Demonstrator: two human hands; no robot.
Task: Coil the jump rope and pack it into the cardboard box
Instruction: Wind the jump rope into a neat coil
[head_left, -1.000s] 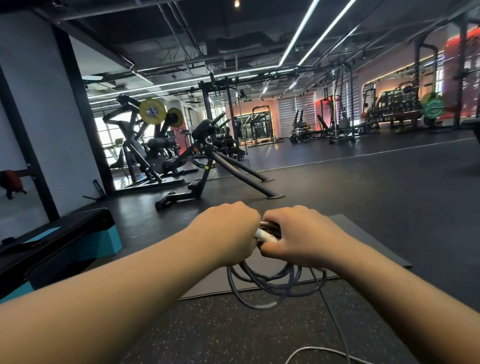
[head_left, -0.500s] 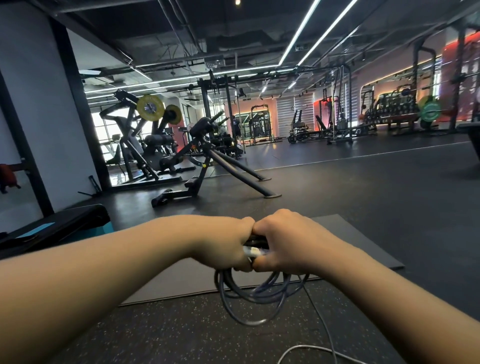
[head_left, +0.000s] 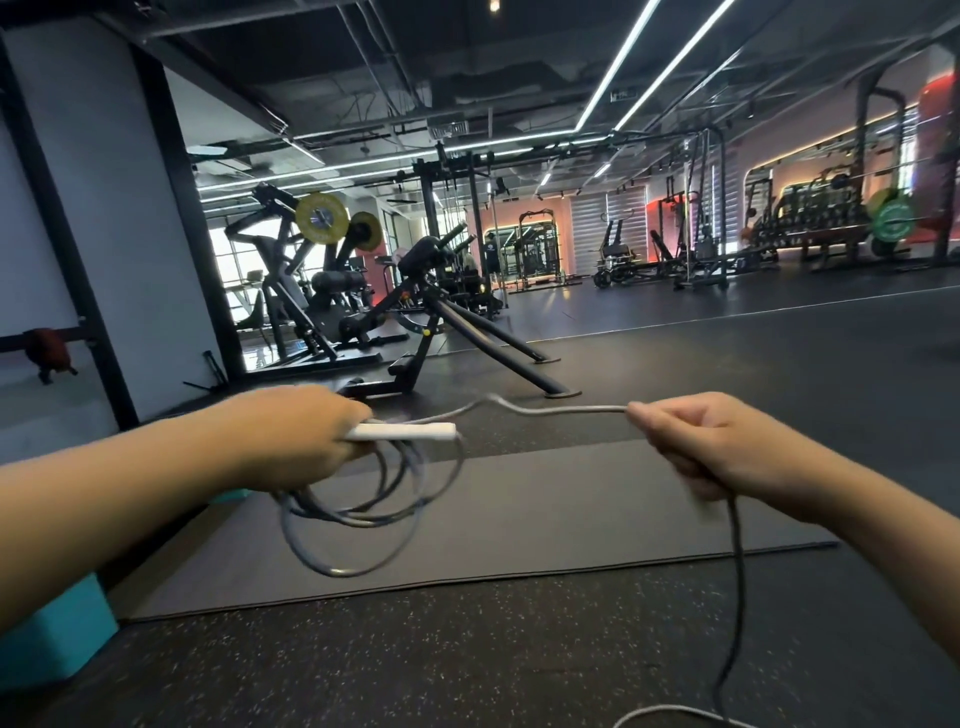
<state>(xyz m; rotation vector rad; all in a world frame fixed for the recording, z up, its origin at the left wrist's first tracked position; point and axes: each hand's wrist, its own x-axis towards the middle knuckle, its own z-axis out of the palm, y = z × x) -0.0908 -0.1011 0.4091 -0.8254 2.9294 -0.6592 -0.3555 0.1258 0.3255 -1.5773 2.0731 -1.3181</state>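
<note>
My left hand (head_left: 306, 434) grips the white handle (head_left: 402, 431) of a grey jump rope, with several loops of the rope (head_left: 363, 512) hanging below it. A stretch of cord runs from the handle to my right hand (head_left: 701, 441), which pinches it about an arm's width to the right. From that hand the loose cord drops down and trails off the frame's bottom edge. No cardboard box is in view.
A dark exercise mat (head_left: 519, 514) lies on the speckled rubber floor under my hands. A teal-sided step platform (head_left: 57, 634) sits at the lower left. A black bench frame (head_left: 441, 332) and weight machines stand beyond the mat.
My hands were pressed together at the coil; now the right hand has pulled away to the right along the cord, drawing out a straight stretch. The view has tilted upward slightly.
</note>
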